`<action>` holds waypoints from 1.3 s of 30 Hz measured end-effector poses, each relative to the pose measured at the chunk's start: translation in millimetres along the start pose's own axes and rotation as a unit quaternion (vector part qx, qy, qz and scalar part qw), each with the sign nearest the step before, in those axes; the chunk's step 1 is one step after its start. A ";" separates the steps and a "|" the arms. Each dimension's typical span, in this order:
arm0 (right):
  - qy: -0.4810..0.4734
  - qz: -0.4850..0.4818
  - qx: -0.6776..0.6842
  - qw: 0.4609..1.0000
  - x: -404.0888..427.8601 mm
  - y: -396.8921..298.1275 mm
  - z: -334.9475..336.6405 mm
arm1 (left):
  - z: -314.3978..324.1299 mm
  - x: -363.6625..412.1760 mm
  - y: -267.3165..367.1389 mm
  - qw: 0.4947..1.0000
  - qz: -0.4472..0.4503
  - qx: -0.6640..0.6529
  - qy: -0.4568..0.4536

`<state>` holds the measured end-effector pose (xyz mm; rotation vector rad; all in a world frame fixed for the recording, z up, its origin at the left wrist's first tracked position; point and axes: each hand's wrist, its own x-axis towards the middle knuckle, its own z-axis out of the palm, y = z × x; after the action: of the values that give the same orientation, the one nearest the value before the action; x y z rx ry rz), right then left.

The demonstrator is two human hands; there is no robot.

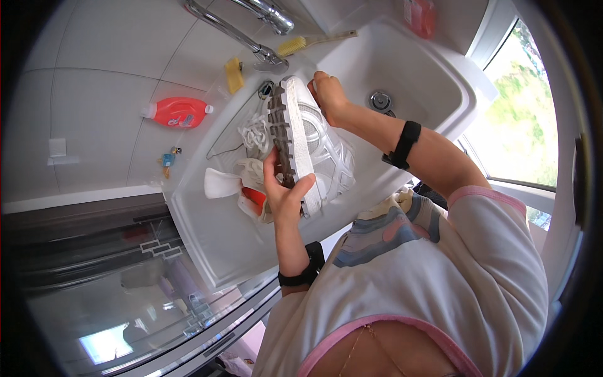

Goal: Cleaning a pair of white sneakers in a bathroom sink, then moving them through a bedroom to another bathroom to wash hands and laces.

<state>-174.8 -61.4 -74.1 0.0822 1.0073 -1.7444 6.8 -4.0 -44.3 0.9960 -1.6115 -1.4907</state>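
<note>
My left hand (285, 193) grips a white and silver sneaker (313, 141) by its sole edge, thumb on the pale midsole and fingers over the dark-grooved tread. The sneaker is held on its side above the sink, tread turned left. Close against the sneaker's upper end is my right hand (329, 96), its fingers curled. A sliver of white shows at those fingers; whether they hold it is hidden. Behind my left hand, a second pale shoe (252, 195) with an orange-red inside lies on the drainboard, a white tongue-like flap sticking out. Bunched white shoelaces (256, 133) lie above it.
The white sink (414, 75) has a metal drain (380, 101). A chrome faucet (268, 54) reaches over its back edge, near a yellow-bristled brush (293, 45) and a yellow sponge (233, 75). Red liquid bottles stand left (181, 112) and right (419, 18). A window (523, 118) is at right.
</note>
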 end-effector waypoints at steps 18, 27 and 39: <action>-0.078 -0.177 -0.495 0.847 -18.9 -0.2 -68.5 | 9.9 29.3 -45.3 0.974 0.029 0.123 0.191; -0.037 -0.110 -0.291 0.950 -67.4 -7.6 -47.9 | 90.0 11.2 -25.2 0.834 0.210 0.468 0.202; -0.165 -0.023 -0.042 0.985 -41.6 -35.6 -95.1 | 62.3 20.4 -27.3 0.908 0.260 0.228 0.239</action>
<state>-223.9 34.7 -93.5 -0.2782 0.8397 -1.6860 -56.0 4.5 -76.4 0.9705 -1.6979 -0.4693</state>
